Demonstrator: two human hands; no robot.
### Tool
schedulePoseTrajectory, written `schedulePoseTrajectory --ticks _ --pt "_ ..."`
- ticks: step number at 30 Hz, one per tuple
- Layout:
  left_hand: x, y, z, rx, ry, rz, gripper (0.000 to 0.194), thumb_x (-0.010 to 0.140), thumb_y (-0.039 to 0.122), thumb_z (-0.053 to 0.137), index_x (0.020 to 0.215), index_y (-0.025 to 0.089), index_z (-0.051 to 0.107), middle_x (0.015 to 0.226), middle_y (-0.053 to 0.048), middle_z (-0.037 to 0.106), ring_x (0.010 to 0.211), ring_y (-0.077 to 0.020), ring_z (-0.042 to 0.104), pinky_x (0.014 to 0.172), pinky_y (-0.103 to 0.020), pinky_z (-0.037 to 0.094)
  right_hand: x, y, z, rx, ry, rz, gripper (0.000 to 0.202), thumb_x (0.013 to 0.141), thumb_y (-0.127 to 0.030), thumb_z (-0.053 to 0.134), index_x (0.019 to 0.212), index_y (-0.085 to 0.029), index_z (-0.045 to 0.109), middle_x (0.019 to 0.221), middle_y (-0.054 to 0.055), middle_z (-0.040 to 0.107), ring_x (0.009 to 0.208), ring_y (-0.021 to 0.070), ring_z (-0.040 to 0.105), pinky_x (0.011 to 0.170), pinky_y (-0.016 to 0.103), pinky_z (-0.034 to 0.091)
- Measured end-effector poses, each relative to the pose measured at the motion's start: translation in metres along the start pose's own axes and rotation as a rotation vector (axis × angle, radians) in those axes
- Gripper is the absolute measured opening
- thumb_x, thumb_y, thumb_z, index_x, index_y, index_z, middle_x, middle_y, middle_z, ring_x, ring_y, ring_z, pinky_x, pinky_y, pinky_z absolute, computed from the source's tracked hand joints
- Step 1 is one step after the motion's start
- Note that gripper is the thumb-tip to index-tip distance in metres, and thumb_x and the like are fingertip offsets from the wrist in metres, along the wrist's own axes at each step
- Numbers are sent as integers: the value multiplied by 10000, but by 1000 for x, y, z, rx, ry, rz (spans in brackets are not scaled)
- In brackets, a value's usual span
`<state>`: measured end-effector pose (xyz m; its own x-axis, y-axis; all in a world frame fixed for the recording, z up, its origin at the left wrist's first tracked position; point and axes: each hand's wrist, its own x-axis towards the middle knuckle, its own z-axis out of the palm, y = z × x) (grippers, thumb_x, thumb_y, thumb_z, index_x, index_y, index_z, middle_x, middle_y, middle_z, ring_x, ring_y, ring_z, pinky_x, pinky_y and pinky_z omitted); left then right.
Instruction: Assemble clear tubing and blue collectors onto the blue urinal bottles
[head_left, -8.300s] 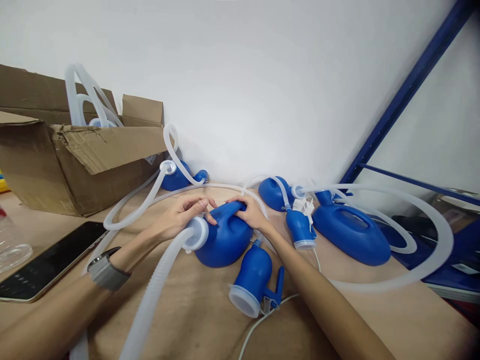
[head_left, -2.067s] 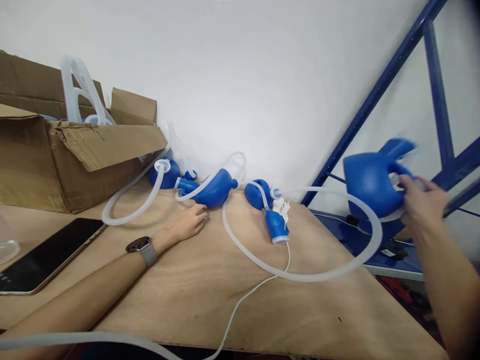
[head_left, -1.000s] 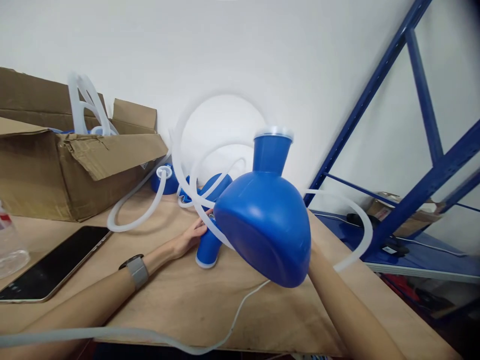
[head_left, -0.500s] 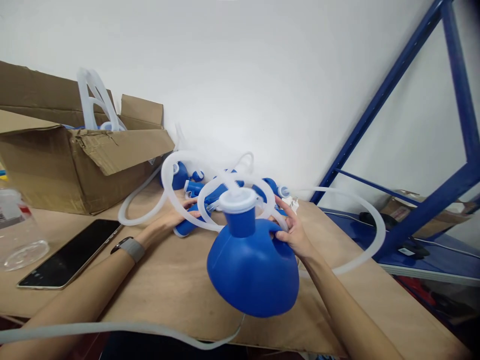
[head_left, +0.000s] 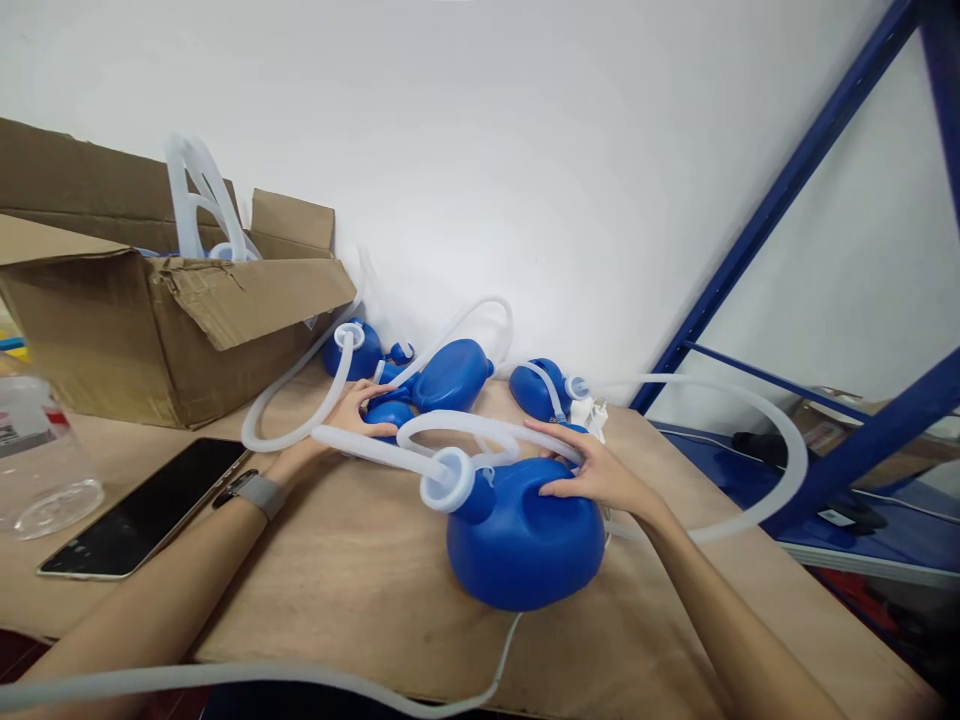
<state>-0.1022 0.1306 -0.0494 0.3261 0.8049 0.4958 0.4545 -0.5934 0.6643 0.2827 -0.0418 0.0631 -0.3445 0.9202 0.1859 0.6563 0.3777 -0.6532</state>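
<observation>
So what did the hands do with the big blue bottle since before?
The right hand brought the big blue plastic bottle down from mid-air onto the wooden table, tipped on its side, and rests on top. The left hand stayed by the small blue cup piece. Cardboard box and black phone unchanged.

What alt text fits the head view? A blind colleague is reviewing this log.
A right hand rests on a blue bottle lying on a wooden table, while the left hand touches a white tube leading to its neck. More blue bottles, a box and a phone lie behind.
</observation>
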Motion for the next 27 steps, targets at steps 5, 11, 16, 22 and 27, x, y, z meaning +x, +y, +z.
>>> schedulePoseTrajectory --ticks 5,11,16,22,27 --pt "-2 -2 5 50 49 118 852 677 746 759 1342 220 665 1221 -94 564 1138 -281 602 1085 -490 525 3 24 -22 -195 95 -29 711 755 -529 843 1387 -250 674 1367 99 676 1250 363 643 1111 540 497" --pt "-6 7 6 134 158 130 828 747 720 722 1379 200 596 1246 -92 518 1213 -277 567 1144 -462 494 6 57 -23 -561 187 -171 577 894 -554 693 1352 -204 683 1216 141 716 1085 344 682 970 508 551" --pt "-11 17 4 212 255 105 819 811 696 680 1437 193 525 1330 -113 484 1274 -287 538 1148 -452 489 17 66 -6 -780 231 -202 472 973 -412 576 1353 -144 660 1146 195 702 1079 367 654 925 513 552" --pt "-11 15 0 354 290 189 829 785 650 741 1447 212 500 1372 -129 489 1289 -303 535 1157 -467 476 25 41 -35 -550 -104 -49 973 807 -562 782 1629 -255 360 1504 154 532 1388 367 506 1100 510 478" --pt "-14 24 3 500 285 332 762 822 627 728 1419 190 546 1324 -162 566 1254 -345 515 1136 -541 459 46 -26 -25 -324 -39 -120 1010 854 -651 715 1669 -293 237 1684 107 302 1551 333 304 1227 491 346"
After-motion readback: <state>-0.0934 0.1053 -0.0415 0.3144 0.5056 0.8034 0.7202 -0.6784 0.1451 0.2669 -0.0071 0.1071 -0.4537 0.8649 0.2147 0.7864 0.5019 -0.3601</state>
